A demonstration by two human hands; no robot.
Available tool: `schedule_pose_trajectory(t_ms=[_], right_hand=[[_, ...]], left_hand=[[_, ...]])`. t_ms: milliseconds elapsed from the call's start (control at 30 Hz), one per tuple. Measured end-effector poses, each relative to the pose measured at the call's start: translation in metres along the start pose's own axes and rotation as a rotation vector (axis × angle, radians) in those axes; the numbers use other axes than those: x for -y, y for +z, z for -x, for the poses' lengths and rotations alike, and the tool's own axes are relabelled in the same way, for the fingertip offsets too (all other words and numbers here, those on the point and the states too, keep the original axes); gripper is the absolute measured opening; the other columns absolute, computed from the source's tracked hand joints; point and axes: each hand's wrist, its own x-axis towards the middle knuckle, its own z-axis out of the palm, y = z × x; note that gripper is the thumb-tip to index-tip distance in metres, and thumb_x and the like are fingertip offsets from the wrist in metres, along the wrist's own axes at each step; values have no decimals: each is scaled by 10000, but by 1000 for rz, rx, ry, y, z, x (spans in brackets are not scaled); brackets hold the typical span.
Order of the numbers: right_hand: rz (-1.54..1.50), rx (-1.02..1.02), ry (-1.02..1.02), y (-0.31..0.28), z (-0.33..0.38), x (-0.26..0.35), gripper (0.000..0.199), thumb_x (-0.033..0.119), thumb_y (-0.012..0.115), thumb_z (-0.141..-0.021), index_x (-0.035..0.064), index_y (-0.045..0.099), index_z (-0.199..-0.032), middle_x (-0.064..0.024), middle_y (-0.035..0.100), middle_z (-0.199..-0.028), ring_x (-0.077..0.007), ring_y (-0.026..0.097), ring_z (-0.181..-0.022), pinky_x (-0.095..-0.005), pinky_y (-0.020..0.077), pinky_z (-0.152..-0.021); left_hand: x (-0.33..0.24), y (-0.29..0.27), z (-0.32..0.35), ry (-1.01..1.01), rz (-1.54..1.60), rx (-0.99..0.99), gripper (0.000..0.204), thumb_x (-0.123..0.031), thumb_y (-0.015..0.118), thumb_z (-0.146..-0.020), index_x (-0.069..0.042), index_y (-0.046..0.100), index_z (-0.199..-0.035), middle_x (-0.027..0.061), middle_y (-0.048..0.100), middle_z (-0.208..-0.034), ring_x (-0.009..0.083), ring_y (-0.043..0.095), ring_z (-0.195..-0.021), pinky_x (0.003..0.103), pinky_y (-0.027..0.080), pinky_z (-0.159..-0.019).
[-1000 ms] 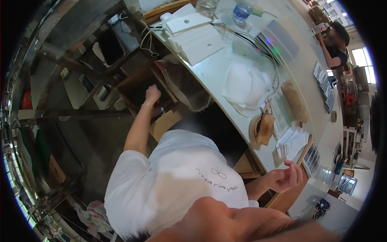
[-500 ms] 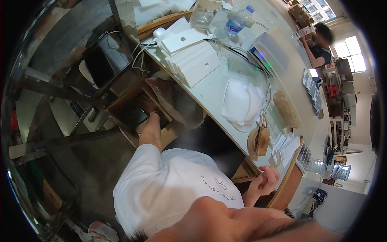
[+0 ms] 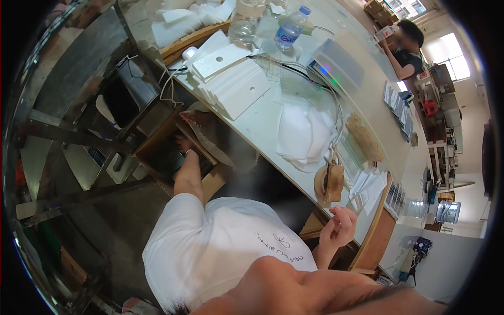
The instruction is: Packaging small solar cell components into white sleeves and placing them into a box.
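Observation:
My left arm reaches down into an open brown box below the table's left edge. In its shadow, my left hand is bent down close to the inner wall; its fingers are partly hidden, so I cannot see what it touches. My right hand is raised at the near right edge of the table. Its fingers are loosely curled with the thumb apart, and nothing shows in them. A round wooden tool with a block handle lies on the tabletop just beyond it.
On the table are stacked white cards, thin white sheets, a water bottle, and a clear-lidded box with cables. A tan roll lies farther right. Another person sits across the table.
My view has shifted, so the table things appear farther left. Inside the box, my left hand has moved slightly and more of its fingers show. My right hand stays raised, still loosely curled.

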Motion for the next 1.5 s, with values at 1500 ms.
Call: schedule_pose_trajectory(t_ms=[1500], right_hand=[[-952, 832, 393, 232, 38, 32, 640, 249, 676, -954, 5, 384, -1470, -260, 517, -1364, -325, 643, -1116, -400, 532, -922]], left_hand=[[47, -432, 132, 86, 2130, 1586, 807, -655, 508, -946, -145, 343, -1550, 82, 418, -1550, 285, 532, -1236, 447, 497, -940]])
